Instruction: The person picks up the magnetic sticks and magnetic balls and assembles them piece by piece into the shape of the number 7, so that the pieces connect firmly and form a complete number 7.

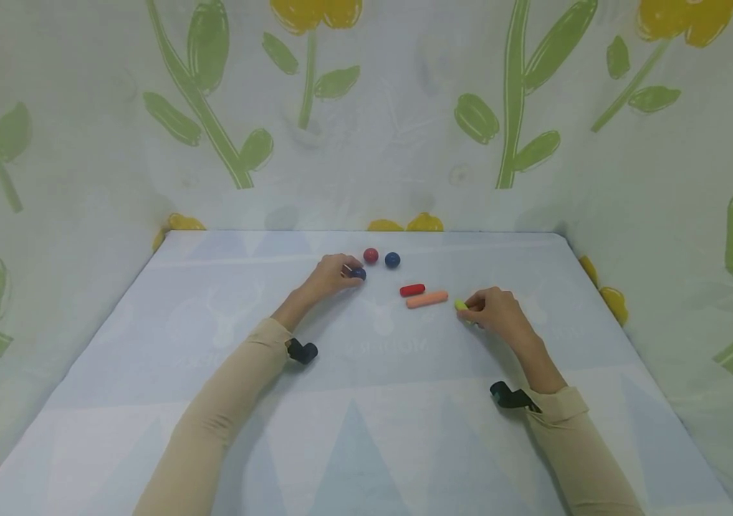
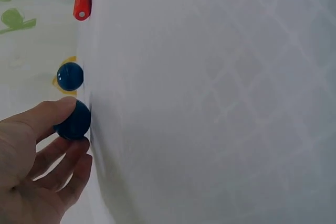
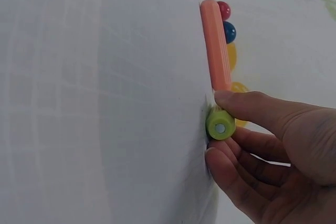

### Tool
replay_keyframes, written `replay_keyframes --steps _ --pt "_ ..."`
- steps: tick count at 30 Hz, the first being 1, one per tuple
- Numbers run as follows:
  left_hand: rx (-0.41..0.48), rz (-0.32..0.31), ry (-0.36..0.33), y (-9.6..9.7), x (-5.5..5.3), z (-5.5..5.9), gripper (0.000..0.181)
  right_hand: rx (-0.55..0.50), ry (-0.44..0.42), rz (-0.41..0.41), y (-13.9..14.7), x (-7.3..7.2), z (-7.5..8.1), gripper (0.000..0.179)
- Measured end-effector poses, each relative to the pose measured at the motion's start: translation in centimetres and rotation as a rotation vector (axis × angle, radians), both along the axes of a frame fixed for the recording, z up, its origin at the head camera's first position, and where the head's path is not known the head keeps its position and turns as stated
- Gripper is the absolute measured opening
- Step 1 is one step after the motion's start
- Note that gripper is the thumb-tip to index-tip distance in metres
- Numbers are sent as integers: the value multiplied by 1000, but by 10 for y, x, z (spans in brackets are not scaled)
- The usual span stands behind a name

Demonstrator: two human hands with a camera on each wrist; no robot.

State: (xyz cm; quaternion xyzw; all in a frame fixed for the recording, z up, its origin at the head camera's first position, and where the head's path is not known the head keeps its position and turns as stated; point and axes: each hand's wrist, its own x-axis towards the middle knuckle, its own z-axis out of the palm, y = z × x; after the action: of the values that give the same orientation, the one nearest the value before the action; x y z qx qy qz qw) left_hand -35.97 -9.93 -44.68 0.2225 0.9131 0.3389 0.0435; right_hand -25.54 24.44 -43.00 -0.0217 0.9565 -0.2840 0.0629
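Note:
My left hand (image 1: 329,274) pinches a dark blue ball (image 2: 74,121) between thumb and fingers, low over the table. Just beyond it sit a red ball (image 1: 370,256) and a second blue ball (image 1: 393,260), side by side. Over on the right, my right hand (image 1: 500,313) holds a short yellow-green magnetic rod (image 3: 220,124) by thumb and fingertips; a round metal disc shows in its end. Between the hands lie a short red rod (image 1: 413,290) and a longer orange rod (image 1: 427,299), whose right end points toward the yellow-green one.
A pale cloth with blue triangles covers the table (image 1: 379,373). White curtains (image 1: 398,143) printed with green stems and yellow flowers enclose its back and sides. Dark wrist cameras (image 1: 302,351) stick out at both cuffs.

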Motion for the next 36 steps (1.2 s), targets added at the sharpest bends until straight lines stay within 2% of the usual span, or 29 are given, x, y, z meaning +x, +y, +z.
replay_keyframes --steps 7,14,21,31,36 --pt "-7 -11 11 1 4 2 38 -1 11 5 -1 1 1 37" --pt "-25 -4 28 3 3 -2 38 17 22 38 0 -1 0 37" --pt "-33 -23 37 4 3 -1 38 23 7 31 -4 -4 4 35" --pt "-61 -49 38 5 1 2 38 39 150 99 -15 -14 14 31" --pt "-65 -58 34 4 1 1 37 41 152 117 -28 -20 18 32"
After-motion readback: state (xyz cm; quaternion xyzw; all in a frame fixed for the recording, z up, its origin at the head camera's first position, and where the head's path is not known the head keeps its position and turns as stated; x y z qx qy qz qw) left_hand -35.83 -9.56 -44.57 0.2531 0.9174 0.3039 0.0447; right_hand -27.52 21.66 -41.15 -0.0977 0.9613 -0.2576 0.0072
